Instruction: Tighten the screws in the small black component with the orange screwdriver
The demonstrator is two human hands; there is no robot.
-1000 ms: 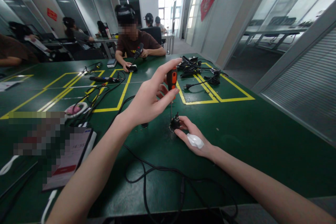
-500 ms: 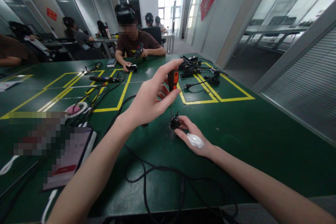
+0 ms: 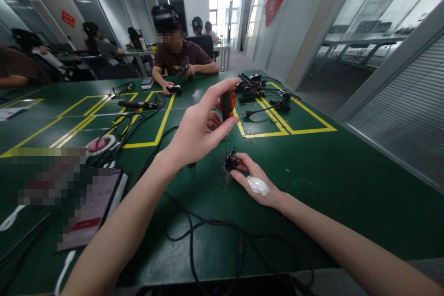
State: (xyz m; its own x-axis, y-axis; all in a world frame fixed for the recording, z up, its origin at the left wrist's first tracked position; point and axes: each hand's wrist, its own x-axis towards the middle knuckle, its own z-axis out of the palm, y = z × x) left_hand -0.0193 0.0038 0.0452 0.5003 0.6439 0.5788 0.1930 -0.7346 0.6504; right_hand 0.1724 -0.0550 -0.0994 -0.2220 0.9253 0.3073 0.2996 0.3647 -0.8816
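My left hand (image 3: 203, 122) is closed round the orange-and-black handle of a screwdriver (image 3: 228, 104), thumb and fingers on its sides. The screwdriver stands upright, its thin shaft reaching down to the left edge of a small black round part (image 3: 231, 163) with a stepped top and a pin. Fingers of my right hand (image 3: 252, 178) pinch that part from the right, low over the green table. A white patch (image 3: 258, 186) sits on the back of my right hand near the thumb. Where the screwdriver tip meets the part is too small to make out.
Black cables (image 3: 222, 226) loop across the near table. A phone (image 3: 93, 210) lies at left, beside a roll of tape (image 3: 100, 144). More cables and plugs (image 3: 256, 88) are heaped at the back right. Across the table, a person (image 3: 180, 55) holds a power drill (image 3: 182, 67).
The screwdriver handle has turned slightly between my left fingers, showing less orange. My right hand and the black part look unmoved.
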